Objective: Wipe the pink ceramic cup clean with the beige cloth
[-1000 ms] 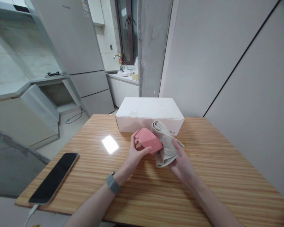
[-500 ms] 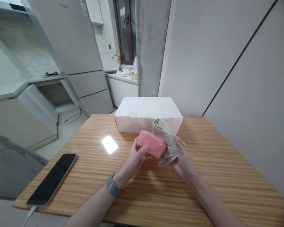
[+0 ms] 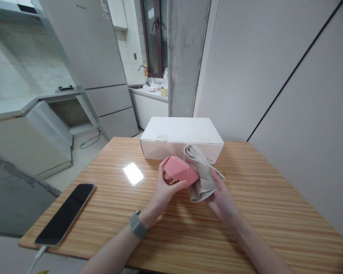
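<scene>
My left hand (image 3: 163,189) grips a pink faceted plastic object (image 3: 179,173) above the wooden table (image 3: 268,213), with fingers under its open side. My right hand (image 3: 223,200) holds a folded beige cloth (image 3: 201,175) pressed against the pink object's right side. A grey watch sits on my left wrist. Both hands hover in front of a white cardboard box (image 3: 183,135).
A black phone (image 3: 65,213) with a white cable lies near the table's left front corner. Behind the table stand a concrete pillar (image 3: 187,57), a grey fridge and a kitchen counter with a sink. A white wall runs along the right.
The pink object has tilted slightly in my left hand, its open underside showing again. The cloth has shifted a little against it. Both hands stay in the same place.
</scene>
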The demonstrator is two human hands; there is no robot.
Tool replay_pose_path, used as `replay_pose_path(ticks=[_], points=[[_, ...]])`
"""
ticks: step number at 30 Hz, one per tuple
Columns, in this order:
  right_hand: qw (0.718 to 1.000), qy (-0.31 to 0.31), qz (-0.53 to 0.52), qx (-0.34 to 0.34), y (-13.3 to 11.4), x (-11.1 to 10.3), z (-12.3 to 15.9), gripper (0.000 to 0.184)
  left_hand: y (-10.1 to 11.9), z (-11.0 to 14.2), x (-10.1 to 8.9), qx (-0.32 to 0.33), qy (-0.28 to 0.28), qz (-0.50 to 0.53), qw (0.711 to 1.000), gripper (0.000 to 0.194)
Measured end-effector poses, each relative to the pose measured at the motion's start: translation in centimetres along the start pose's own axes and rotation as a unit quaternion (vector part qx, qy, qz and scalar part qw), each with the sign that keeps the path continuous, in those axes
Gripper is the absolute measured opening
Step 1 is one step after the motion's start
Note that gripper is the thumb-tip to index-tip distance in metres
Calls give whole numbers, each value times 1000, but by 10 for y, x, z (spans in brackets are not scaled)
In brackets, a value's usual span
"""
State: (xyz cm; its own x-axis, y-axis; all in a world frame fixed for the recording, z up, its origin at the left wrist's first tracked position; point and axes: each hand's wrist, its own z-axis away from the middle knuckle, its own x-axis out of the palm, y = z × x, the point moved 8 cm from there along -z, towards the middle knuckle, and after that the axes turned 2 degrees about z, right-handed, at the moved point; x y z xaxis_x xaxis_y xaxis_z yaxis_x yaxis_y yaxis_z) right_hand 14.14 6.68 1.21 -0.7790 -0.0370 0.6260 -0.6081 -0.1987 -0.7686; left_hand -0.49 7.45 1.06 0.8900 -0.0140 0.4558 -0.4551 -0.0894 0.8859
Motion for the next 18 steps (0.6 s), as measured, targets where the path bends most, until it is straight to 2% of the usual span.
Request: replay_pose_path(ticks=[3,5,9,14,18], points=[[1000,23,-8,-9,-4,-5,-1,34,-4,1,3,-49,-5,73,996,60],[999,29,-9,-13,-7,-7,-1,30,-5,1,4,-64,-6,95,993,51],[1000,17,-2,-17,-13,-5,0,32,-9,1,1,-59,-3,101,993,57],[999,15,-3,-35,-16,-3,1,35,-19,3,9,-100,-71,121,985,45],[999,17,0,-30,-13,-2,1,35,-15,2,11,-97,-86,127,983,43]])
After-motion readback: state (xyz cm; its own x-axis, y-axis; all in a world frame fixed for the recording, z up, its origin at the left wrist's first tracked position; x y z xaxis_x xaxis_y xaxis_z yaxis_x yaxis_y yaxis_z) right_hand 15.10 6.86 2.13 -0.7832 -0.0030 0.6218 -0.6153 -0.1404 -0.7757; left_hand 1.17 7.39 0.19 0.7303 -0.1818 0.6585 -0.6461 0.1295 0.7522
